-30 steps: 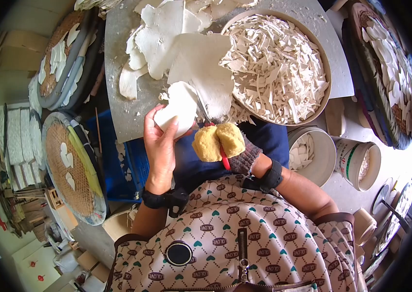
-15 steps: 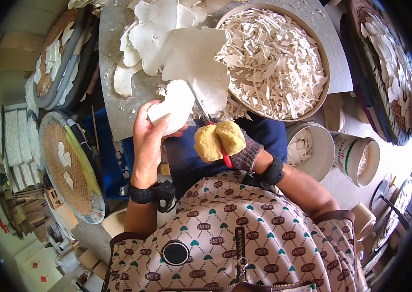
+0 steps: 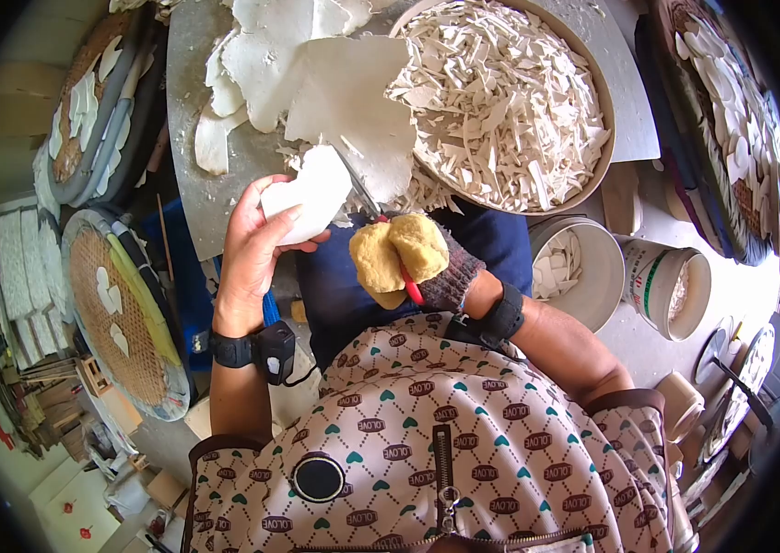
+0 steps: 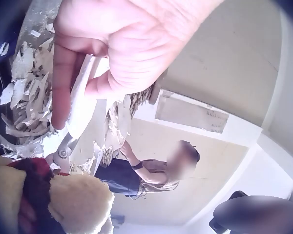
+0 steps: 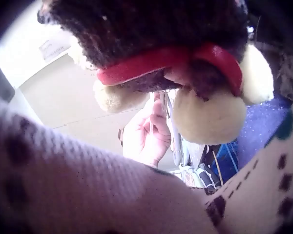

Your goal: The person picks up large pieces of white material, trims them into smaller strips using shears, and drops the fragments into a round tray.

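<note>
We see, in the head view, the left hand (image 3: pixel 256 244) pinching the white piece (image 3: pixel 311 198) near the tabletop (image 3: pixel 189 210) edge; in the left wrist view, fingertips (image 4: pixel 59 120) so near the shears (image 4: pixel 63 153) that a slip could nick them; in the right wrist view, the right hand (image 5: pixel 149 34) curled round red handles (image 5: pixel 141 64), spread unclear.

Bright glare (dark, bowed edges)
</note>
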A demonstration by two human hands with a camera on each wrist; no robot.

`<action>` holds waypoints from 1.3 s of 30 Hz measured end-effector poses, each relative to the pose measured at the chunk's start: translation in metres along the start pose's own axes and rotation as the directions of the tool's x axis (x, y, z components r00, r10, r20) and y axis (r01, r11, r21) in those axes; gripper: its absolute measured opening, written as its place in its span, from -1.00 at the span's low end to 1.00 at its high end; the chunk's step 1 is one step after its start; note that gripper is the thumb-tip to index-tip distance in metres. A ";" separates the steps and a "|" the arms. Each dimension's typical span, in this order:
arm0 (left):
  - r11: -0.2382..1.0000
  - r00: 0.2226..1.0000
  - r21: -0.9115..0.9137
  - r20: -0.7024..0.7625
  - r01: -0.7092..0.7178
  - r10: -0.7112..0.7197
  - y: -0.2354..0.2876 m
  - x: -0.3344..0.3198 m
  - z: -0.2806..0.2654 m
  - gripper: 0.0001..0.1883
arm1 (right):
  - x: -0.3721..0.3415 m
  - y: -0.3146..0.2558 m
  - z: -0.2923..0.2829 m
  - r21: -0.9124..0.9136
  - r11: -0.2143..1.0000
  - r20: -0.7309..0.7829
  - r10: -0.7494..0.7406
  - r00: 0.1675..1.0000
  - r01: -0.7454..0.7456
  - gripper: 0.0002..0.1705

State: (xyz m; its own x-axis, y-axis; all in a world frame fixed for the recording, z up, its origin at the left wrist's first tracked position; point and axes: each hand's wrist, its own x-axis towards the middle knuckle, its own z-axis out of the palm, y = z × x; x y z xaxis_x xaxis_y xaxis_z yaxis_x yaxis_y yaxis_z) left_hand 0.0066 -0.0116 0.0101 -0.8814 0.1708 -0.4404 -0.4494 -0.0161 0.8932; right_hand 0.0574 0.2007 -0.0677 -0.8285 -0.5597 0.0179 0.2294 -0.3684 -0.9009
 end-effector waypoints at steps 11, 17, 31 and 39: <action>0.995 0.994 0.037 -0.053 -0.091 0.093 0.008 0.008 -0.007 -0.43 | 0.007 0.024 -0.006 0.967 0.163 0.209 -0.059 0.976 -0.197 -0.63; 0.931 0.875 -0.030 -0.356 -0.363 0.329 -0.022 0.024 0.009 -0.49 | 0.002 0.025 -0.005 0.868 0.441 0.193 0.122 0.974 -0.227 -0.66; 0.977 0.975 -0.068 -0.105 -0.203 0.195 -0.007 0.035 0.006 -0.38 | -0.009 0.013 -0.013 0.237 0.958 0.026 0.161 0.987 -0.163 -0.74; 0.981 0.993 -0.157 0.000 -0.113 0.115 0.000 0.033 -0.008 -0.55 | -0.012 0.043 -0.024 0.477 0.863 0.113 0.129 0.985 -0.168 -0.78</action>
State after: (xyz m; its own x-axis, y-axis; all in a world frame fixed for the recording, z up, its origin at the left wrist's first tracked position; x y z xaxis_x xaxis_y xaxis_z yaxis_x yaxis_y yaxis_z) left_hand -0.0235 -0.0138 -0.0051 -0.9271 0.1680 -0.3350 -0.3638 -0.1895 0.9120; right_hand 0.0652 0.2095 -0.1170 -0.7291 -0.6826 -0.0497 0.5806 -0.5784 -0.5731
